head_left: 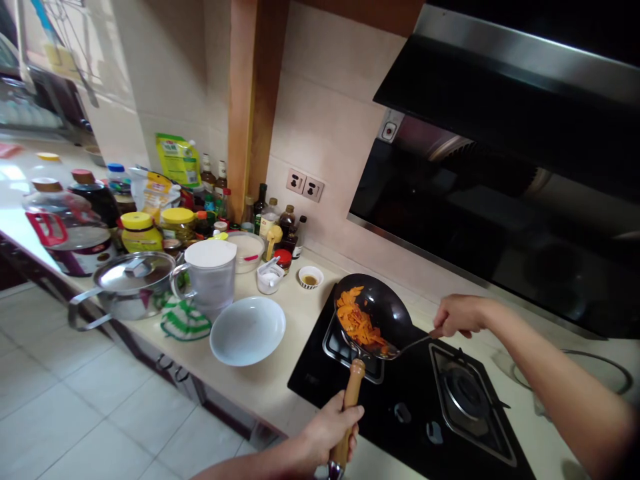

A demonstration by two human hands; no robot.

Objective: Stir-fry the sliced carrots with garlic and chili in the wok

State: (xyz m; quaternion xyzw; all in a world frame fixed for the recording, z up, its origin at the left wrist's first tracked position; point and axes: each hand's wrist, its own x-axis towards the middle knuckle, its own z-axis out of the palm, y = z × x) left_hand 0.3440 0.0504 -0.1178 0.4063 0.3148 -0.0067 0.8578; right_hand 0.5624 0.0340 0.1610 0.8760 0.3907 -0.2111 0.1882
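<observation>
My left hand [336, 430] is wrapped round the wooden handle of a black wok [387, 303], which is tilted over the left burner of the stove. Sliced orange food [357, 320], perhaps carrot, lies in the wok's left and lower side. My right hand [457, 317] grips the handle of a metal spatula [417, 342]. The spatula's blade is at the wok's near rim, against the orange slices. To the left of the stove rests a white plate [249, 331] with nothing on it.
The black stove [370, 413] has a second burner [466, 392] at right. A small striped bowl [311, 277] holds brown liquid. A lidded pitcher [210, 277], a steel pot [135, 287] and several bottles crowd the left counter. A range hood [500, 180] overhangs the stove. A glass lid [590, 373] lies right.
</observation>
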